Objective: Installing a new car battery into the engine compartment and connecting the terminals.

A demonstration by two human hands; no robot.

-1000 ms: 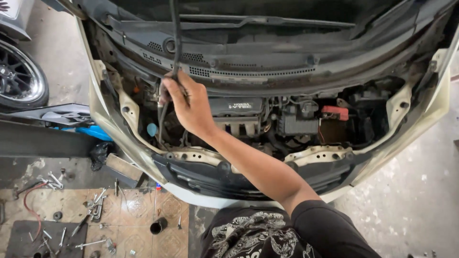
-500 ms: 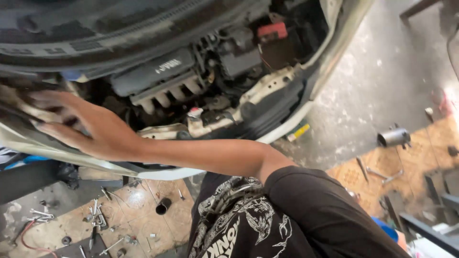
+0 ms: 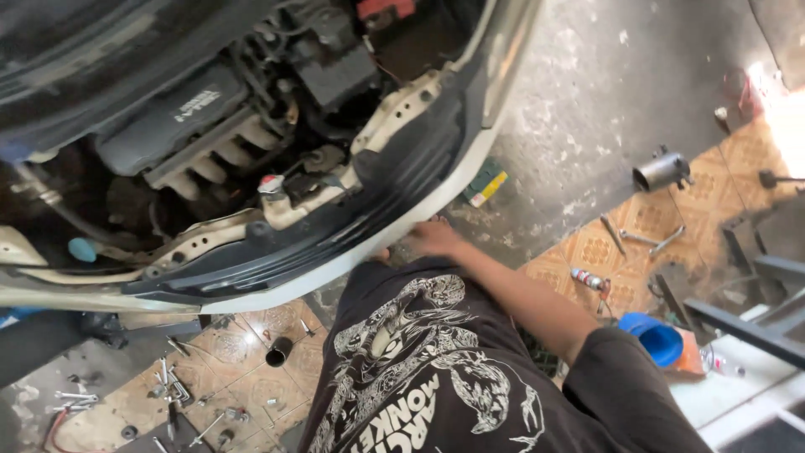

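Note:
My right hand lies against the lower edge of the car's white front bumper, its arm stretching from the lower right across my black printed shirt. The fingers are partly hidden by the bumper edge and the shirt, so I cannot tell their grip. Above is the open engine bay with a silver intake manifold, a red-topped cap and a black box. My left hand is out of view.
Wrenches and small tools and a dark socket lie on a patterned mat at the lower left. At the right are a metal cylinder, wrenches, a spray can, a blue lid and a green-yellow box.
My right hand left the cable high in the engine bay, slid flat along the bumper, and now sits at its lower edge. My view swung down and right.

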